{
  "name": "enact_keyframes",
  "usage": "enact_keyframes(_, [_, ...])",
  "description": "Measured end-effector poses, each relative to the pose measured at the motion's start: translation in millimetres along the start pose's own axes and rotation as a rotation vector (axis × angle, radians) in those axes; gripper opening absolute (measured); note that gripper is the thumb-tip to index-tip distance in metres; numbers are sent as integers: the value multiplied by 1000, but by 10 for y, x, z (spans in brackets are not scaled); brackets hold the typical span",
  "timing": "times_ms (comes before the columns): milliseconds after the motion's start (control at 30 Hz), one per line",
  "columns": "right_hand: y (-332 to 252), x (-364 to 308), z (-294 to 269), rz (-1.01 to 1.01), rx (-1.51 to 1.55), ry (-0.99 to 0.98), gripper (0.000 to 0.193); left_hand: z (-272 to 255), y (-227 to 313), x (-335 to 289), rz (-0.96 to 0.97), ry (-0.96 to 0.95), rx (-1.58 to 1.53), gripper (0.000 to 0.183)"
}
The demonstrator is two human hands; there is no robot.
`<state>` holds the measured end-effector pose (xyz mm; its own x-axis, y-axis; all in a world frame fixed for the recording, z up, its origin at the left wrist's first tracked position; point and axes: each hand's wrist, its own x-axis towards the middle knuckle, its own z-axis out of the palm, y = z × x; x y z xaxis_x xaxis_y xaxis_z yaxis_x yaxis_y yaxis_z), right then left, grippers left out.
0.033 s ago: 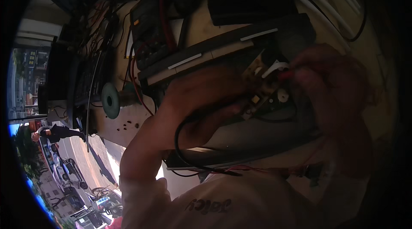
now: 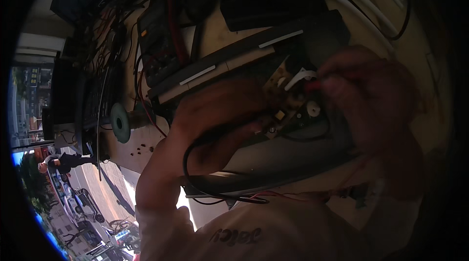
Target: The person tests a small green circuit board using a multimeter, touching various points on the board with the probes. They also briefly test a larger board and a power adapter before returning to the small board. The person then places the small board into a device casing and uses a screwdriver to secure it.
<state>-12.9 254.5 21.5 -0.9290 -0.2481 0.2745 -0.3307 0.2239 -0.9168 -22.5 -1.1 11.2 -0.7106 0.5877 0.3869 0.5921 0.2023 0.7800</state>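
My left hand (image 2: 215, 107) is closed around a black test probe (image 2: 232, 125), mostly hidden by the fingers, at the left side of a small tan circuit board (image 2: 275, 79). A black lead (image 2: 186, 161) loops down from under it. My right hand (image 2: 369, 85) pinches a red test probe (image 2: 315, 85) whose front end points at the board's right side, next to a white connector (image 2: 299, 77). Whether either tip touches the board cannot be made out in the dim light. The board sits over a green board inside an opened dark casing (image 2: 288, 151).
A dark multimeter (image 2: 159, 41) with red leads lies beyond the casing at the left. A green-flanged spool (image 2: 120, 123) stands near the bench's left edge, with several small dark bits (image 2: 141, 151) beside it. Tangled cables (image 2: 105, 31) fill the far left. A person (image 2: 73, 160) stands outside.
The whole view has shifted slightly, so the bench things appear a little further left. Both hands stay at the board with their probes.
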Motion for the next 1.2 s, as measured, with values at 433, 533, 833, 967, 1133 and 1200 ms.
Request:
enact_keyframes(433, [102, -115, 7, -40, 72, 14, 13, -20, 81, 60, -37, -68, 77, 24])
enact_keyframes(533, [134, -61, -5, -66, 112, -3, 13, -4, 84, 66, -49, -50, 64, 24])
enact_keyframes(833, [90, 39, -59, -106, 25, -90, 12, -7, 62, 89, 6, -62, 120, 25])
enact_keyframes(967, [43, 65, -45, -110, -73, -96, 10, -16, 60, 98, 20, -66, 133, 26])
enact_keyframes(1133, [23, 68, -7, -143, -109, -63, 8, 20, 80, 117, 35, -52, 131, 26])
enact_keyframes(1200, [31, 94, 4, -165, -156, -91, 8, 26, 69, 96, 36, -49, 134, 26])
